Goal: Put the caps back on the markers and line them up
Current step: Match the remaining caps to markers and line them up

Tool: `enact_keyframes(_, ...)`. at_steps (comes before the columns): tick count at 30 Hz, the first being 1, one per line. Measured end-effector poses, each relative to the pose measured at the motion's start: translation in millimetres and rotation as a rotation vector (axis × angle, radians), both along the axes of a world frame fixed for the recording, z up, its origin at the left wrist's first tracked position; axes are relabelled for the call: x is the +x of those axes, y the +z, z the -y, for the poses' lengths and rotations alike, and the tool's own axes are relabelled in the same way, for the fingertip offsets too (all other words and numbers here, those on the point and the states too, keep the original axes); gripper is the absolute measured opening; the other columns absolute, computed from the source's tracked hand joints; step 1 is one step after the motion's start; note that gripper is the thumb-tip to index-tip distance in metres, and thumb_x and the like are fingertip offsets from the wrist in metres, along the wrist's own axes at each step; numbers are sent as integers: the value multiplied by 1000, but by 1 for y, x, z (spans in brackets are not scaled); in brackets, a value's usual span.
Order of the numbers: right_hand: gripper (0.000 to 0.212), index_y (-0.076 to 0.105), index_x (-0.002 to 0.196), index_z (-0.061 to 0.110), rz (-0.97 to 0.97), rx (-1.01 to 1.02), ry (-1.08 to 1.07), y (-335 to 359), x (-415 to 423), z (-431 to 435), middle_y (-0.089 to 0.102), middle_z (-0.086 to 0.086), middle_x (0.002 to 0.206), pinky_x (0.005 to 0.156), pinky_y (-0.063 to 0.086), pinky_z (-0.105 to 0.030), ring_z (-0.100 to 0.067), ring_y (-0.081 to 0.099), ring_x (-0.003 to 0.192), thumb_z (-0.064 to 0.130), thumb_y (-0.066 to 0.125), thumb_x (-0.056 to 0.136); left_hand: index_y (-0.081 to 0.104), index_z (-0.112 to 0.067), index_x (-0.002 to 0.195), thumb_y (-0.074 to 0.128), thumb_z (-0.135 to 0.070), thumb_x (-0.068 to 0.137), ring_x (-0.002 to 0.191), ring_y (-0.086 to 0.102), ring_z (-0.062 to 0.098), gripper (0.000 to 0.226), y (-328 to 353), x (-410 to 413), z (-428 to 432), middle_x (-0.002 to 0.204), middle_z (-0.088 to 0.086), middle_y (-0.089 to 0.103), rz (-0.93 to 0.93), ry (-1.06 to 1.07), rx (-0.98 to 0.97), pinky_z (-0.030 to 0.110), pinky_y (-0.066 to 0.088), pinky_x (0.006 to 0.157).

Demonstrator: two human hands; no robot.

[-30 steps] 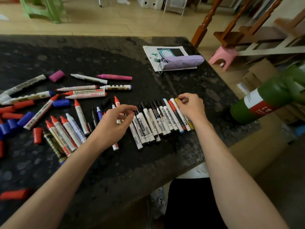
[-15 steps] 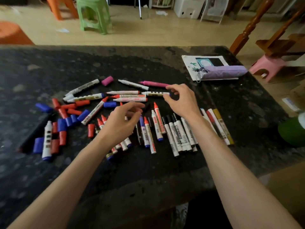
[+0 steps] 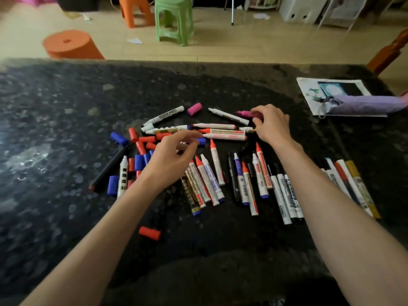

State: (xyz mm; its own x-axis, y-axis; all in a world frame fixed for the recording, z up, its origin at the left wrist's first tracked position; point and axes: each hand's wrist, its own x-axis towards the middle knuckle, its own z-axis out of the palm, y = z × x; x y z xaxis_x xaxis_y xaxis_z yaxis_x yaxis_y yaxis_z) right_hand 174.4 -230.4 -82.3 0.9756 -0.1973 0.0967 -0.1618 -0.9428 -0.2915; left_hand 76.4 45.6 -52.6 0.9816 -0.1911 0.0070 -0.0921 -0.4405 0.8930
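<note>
Several uncapped markers [image 3: 212,176] lie scattered on the dark stone table [image 3: 66,111], their red, blue and white tips pointing away from me. Loose red and blue caps [image 3: 141,149] are piled to their left, and one red cap [image 3: 149,233] lies nearer to me. A pink cap [image 3: 194,108] sits at the back. My right hand [image 3: 272,125] grips a pink marker [image 3: 244,113] at the far side of the pile; only the marker's left end shows. My left hand [image 3: 173,156] hovers over the middle markers with loosely curled fingers, holding nothing. Capped markers [image 3: 351,184] lie in a row at the right.
A purple pencil case [image 3: 364,106] lies on a printed sheet [image 3: 309,91] at the table's far right. A long black marker [image 3: 110,166] lies at the left of the pile. On the floor beyond the table stand a green stool [image 3: 173,21] and orange stools [image 3: 70,44].
My right hand left the lined-up row at the right, reached to the back and closed on the pink marker. My left hand stayed over the middle of the pile. My head turned left.
</note>
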Motion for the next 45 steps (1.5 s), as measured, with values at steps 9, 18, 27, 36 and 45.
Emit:
enact_keyframes(9, 29, 69, 126, 21, 99, -21, -86, -3, 10, -9, 70, -4, 121, 103, 44, -45, -24, 65, 113, 21, 72, 97, 68, -29, 125, 56, -17, 102, 104, 67, 3, 29, -3, 3, -18, 110, -19, 70, -1, 41, 33, 23, 56, 88)
enact_keyframes(18, 30, 72, 119, 5, -292, 1280, 243, 44, -42, -117, 77, -12, 109, 81, 64, -36, -22, 77, 98, 13, 78, 92, 51, -24, 147, 57, -32, 103, 109, 67, 0, 46, -2, 7, -24, 123, -9, 69, -58, 68, -32, 20, 54, 92)
enact_keyframes(27, 22, 73, 121, 10, -95, 859, 262, 28, -13, -135, 77, -5, 106, 91, 62, -40, -19, 76, 93, 14, 69, 99, 69, -30, 123, 58, -30, 102, 84, 72, 11, 24, -7, 11, -46, 91, -7, 75, -67, 269, 5, 39, 60, 81)
enact_keyframes(36, 38, 68, 134, 25, -47, 14, 343, -5, 46, -139, 63, -3, 131, 103, 49, -41, -23, 58, 125, 20, 70, 97, 69, -31, 126, 54, -26, 104, 59, 55, -9, 27, -4, 12, -59, 75, -13, 62, -52, 292, 78, 10, 37, 51)
enact_keyframes(45, 12, 77, 102, 24, 99, 654, 143, 32, -9, -120, 72, 9, 88, 77, 51, -20, -1, 68, 82, 32, 75, 94, 66, -36, 129, 55, -28, 102, 86, 62, 6, 30, -1, 11, -58, 94, -12, 67, -76, 234, 127, 26, 46, 73)
